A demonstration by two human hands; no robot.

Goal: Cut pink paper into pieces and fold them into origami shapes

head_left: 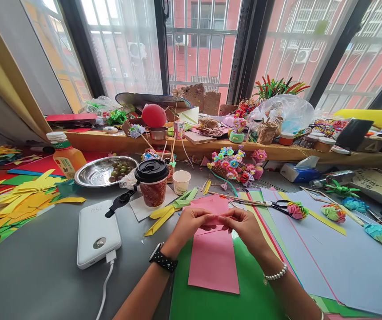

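My left hand (188, 226) and my right hand (246, 226) meet in front of me, thumbs and fingers pinching a small piece of pink paper (215, 219). Much of that piece is covered by my fingers. Below it a pink paper rectangle (213, 266) lies on a green sheet (257, 298). More pink paper (216, 202) shows just behind my fingertips. Beyond my right hand, scissors (279, 205) with black handles rest beside a folded paper flower (296, 210). Yellow and green paper strips (164, 218) lie past my left hand.
A lidded coffee cup (153, 189), a paper cup (181, 181) and a metal dish (93, 171) of round green fruit stand behind. At left are a white power bank (97, 233) with a cable and a juice bottle (65, 158). White sheets (337, 262) cover the right side.
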